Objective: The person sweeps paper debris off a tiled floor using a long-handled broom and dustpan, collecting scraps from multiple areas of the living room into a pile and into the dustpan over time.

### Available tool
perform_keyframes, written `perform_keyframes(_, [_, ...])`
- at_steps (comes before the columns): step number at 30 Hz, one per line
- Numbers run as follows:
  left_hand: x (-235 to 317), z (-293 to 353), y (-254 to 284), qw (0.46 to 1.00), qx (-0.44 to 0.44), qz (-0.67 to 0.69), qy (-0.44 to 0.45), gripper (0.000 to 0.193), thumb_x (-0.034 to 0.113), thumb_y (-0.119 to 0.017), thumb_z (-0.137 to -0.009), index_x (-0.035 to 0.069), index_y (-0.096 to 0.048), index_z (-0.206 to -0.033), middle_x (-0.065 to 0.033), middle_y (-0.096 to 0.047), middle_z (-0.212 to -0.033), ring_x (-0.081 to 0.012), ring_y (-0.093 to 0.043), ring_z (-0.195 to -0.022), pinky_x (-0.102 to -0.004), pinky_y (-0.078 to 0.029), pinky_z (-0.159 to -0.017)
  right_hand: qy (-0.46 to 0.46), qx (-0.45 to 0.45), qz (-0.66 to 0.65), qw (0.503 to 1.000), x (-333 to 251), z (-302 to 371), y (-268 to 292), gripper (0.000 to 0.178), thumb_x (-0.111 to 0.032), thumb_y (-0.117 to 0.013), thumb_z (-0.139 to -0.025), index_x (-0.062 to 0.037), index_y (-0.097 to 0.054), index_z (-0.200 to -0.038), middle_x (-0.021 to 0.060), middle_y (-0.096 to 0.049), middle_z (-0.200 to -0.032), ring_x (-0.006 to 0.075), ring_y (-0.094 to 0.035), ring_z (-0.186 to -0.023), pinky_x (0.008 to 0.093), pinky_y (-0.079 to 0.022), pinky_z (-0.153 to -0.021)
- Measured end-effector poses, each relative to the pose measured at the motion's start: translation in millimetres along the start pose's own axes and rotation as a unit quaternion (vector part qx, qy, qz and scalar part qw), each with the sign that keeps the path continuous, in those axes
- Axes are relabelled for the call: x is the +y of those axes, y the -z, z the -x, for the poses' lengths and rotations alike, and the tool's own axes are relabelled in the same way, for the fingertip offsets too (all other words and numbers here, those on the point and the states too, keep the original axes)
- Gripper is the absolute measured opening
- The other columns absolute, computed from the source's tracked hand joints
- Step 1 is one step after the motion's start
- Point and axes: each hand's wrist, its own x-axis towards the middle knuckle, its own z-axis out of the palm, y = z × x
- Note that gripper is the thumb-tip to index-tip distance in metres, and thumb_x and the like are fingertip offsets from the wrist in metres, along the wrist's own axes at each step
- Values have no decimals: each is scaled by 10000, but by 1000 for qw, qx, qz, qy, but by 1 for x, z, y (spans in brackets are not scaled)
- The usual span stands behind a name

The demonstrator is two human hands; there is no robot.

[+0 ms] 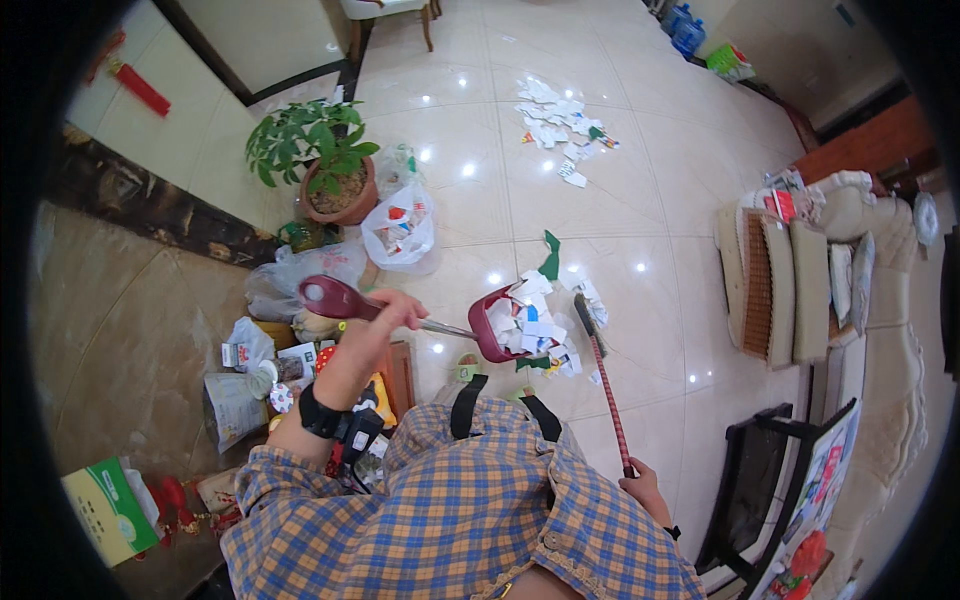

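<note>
My left hand [395, 312] is closed round the shaft of a long-handled maroon dustpan [479, 322]. Torn paper scraps [528, 312], mostly white, fill the pan and spill round its open side. In my right hand [643, 486] is a broom [612, 395] with a red patterned stick, its dark bristles down among scraps just right of the pan. A green scrap [550, 257] lies on the floor beyond the dustpan. Farther off, a second pile of paper scraps [555, 120] is spread over the tiles.
On the left stand a potted plant [345, 208] and an open white plastic bag [400, 240] with scraps inside, with more bags and goods nearer me. Stacked cushions [775, 290] and a sofa [895, 370] line the right, beside a black-framed table [750, 490]. Blue water jugs [688, 37] stand far right.
</note>
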Motion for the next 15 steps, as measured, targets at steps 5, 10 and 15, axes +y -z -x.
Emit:
perform_keyframes(5, [46,17,42,975,176,116,-73,308,286,-445,-830,27,-486,-668,-56,-485,-580,-148,-466,-608,-292,-383,-699,35,-8,35,999,-32,-10,1,572,27,-542,-592,-56,-441,-1149,67,-509,-627,152,-505,-443,275,-405,-393])
perform_keyframes(10, [94,39,80,941,249,196,-119,395,395,-401,-837,87,-373,-592,-21,-354,-517,-156,-384,-565,-324,-353,-681,53,-12,57,997,-72,-15,-1,561,16,-540,-596,-63,-447,-1143,61,-504,-613,158,-509,-443,280,-414,-400])
perform_keyframes(15, [117,65,110,935,259,158,-183,401,414,-376,-843,86,-374,-612,-21,-345,-525,-150,-362,-561,-312,-336,-673,161,27,148,975,-102,-25,-1,530,-2,-514,-603,-61,-453,-1126,137,-578,-734,227,-578,-546,322,-469,-519])
